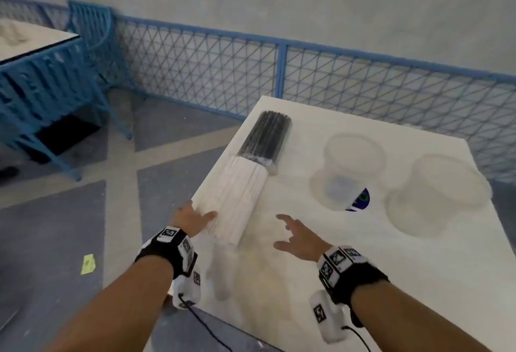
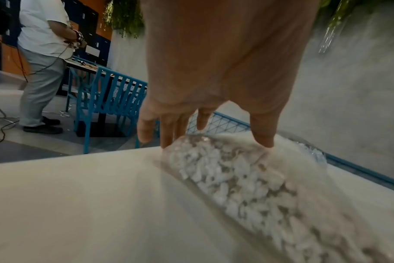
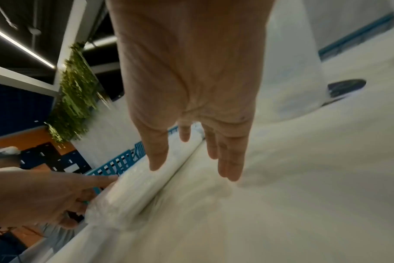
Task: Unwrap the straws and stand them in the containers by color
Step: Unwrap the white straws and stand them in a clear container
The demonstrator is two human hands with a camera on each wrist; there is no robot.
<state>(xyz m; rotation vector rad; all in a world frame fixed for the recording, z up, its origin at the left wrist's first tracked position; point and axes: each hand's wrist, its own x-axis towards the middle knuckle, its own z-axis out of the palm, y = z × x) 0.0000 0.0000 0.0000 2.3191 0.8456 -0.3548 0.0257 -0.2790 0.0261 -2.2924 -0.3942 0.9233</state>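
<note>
Neither grip is closed on anything. Left hand [image 1: 192,219]: fingers straight and slightly spread, the fingertips [image 2: 262,138] resting on the near end of the wrapped white straw bundle [image 1: 237,200], thumb laid against its side. Right hand [image 1: 300,237]: fingers spread and loosely bent, palm down, hovering just above the worktop [image 1: 363,281] beside the bundle; from the right wrist view it is apart from the wrapper, touching nothing.

Task items: the white bundle lies flat along the left edge of the worktop, still inside clear film. The left wrist view shows the straw ends bunched behind crinkled plastic, with loose film trailing toward the person. A black straw bundle [image 1: 265,139], also wrapped, lies end to end with the white one, farther from the person; whether the two touch or overlap cannot be settled. Two clear containers [image 1: 354,156] [image 1: 444,181] stand to the right, well apart from the bundles, both with no straws in them. A dark round sticker [image 1: 361,200] shows beside the nearer container.

Step in hand, by judgement: the opening of the task, securing the white bundle before unwrapping. Nothing is unwrapped and nothing sorted.

Next move calls for the left hand to curl round and steady the bundle while the right pinches the loose film at the near end and tears or peels it. Risk: the bundle sits at the worktop's edge and could roll off.

Pose: both forearms extended forward, wrists level, palms facing down; wrist units strapped on each.
</note>
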